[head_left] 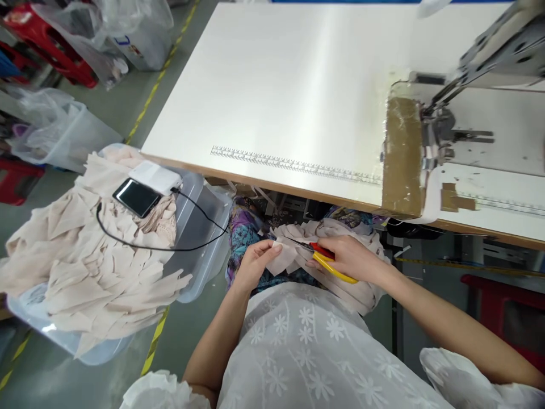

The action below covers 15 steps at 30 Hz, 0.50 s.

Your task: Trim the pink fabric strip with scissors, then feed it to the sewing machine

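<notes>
Over my lap, below the table edge, lies a bunch of pale beige fabric (293,257). My left hand (255,261) pinches a corner of this fabric between thumb and fingers. In my right hand (347,255) is a pair of scissors (334,268) with one red and one yellow handle. The scissor blades point left at the fabric, close to my left fingertips. Whether the blades are parted is too small to tell. Some of the fabric hangs beneath my right hand and forearm.
At left, a clear plastic bin (193,284) bears heaped beige fabric pieces (106,272), a phone (137,197) and a white power bank (155,177) with a black cable. A sewing machine (445,128) stands on the white table (289,74), right. A red stool (498,307) is beneath.
</notes>
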Available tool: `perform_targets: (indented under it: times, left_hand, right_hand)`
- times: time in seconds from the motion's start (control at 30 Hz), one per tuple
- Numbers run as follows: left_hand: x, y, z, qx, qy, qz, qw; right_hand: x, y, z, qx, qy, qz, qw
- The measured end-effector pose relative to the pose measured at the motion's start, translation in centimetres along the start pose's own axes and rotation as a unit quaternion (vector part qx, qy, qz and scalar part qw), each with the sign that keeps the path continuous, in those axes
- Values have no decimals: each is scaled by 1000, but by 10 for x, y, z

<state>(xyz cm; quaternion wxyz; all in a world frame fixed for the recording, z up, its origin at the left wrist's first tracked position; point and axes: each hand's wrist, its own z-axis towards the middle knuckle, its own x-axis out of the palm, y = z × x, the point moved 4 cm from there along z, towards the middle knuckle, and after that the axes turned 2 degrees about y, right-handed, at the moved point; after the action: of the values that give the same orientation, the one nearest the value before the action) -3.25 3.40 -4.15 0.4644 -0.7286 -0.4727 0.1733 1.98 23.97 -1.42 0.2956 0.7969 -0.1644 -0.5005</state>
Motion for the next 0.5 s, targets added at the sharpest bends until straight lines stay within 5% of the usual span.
perform_targets:
  times: [0.23,0.4,0.5]
  left_hand:
    - [-13,-15,17,67,-27,168,983]
    - [-7,-27,42,68,-18,105,992]
    - [7,-36,52,86,-9,78,993]
  right_hand:
    - [-76,7,-110,125,-207,-9,970]
    - [-137,-45,-175,371,-293,-82,877]
    - [-172,-79,-178,395,-305,-53,865]
